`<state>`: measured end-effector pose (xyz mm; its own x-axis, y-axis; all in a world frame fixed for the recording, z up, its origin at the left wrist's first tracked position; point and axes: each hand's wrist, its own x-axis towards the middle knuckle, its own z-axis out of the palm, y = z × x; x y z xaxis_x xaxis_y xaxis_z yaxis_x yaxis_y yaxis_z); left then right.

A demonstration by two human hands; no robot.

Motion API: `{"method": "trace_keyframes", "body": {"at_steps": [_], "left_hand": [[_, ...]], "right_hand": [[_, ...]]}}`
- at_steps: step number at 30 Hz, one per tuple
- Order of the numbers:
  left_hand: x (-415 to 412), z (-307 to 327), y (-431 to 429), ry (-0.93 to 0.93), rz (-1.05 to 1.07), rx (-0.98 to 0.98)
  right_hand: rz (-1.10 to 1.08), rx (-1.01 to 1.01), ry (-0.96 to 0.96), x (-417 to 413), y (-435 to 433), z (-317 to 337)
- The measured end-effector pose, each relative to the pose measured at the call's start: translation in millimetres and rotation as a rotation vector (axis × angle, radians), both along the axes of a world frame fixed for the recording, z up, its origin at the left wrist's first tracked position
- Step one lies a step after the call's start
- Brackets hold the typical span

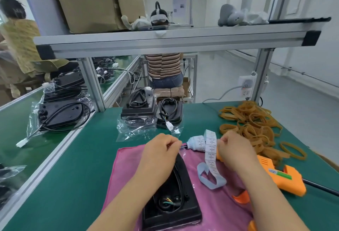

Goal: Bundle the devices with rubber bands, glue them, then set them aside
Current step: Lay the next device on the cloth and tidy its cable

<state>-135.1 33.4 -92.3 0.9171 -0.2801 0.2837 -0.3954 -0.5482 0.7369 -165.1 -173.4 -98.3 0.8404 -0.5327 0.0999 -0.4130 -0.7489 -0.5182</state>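
A black device (172, 201) with a cable and coloured wires lies on a pink cloth (126, 172) in front of me. My left hand (159, 148) sits above its far end with curled fingers pinching something small near a white bottle (197, 143). My right hand (232, 148) pinches the strip of white labels (211, 150), whose tail curls onto the cloth. An orange glue gun (282, 176) lies to the right. A heap of tan rubber bands (255, 126) covers the right side of the green table (88, 157).
Two black devices (152, 111) with cables stand on clear bags at the table's far edge. More bagged devices (62, 109) lie on the left bench. An aluminium shelf frame (165, 41) crosses overhead. Two people sit with backs turned beyond the table.
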Motion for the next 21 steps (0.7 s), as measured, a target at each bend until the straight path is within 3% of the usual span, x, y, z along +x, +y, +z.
{"method": "trace_keyframes", "body": {"at_steps": [2, 6, 8, 10, 13, 15, 17, 19, 21], "left_hand": [[2, 2, -21, 0.0, -0.044, 0.183], [10, 1, -71, 0.004, -0.079, 0.64], [12, -4, -90, 0.028, -0.083, 0.762], [15, -11, -102, 0.065, -0.085, 0.764], [19, -14, -102, 0.134, -0.128, 0.599], [27, -8, -92, 0.178, -0.088, 0.386], [38, 5, -80, 0.285, -0.035, 0.094], [45, 20, -72, 0.474, -0.071, -0.208], [47, 31, -68, 0.565, -0.109, -0.363]], "right_hand": [[0.052, -0.026, 0.134, -8, 4, -3], [0.11, 0.014, 0.13, -14, 8, 4], [0.11, 0.03, 0.13, -18, 10, 9], [0.143, 0.041, 0.157, -22, 12, 12], [0.162, 0.057, 0.174, -27, 11, 10], [0.145, 0.127, 0.114, -28, 6, 5], [0.162, 0.372, 0.015, -27, 5, 3], [0.179, 0.75, -0.069, -25, 6, 6], [0.184, 1.027, -0.087, -23, 9, 11]]}}
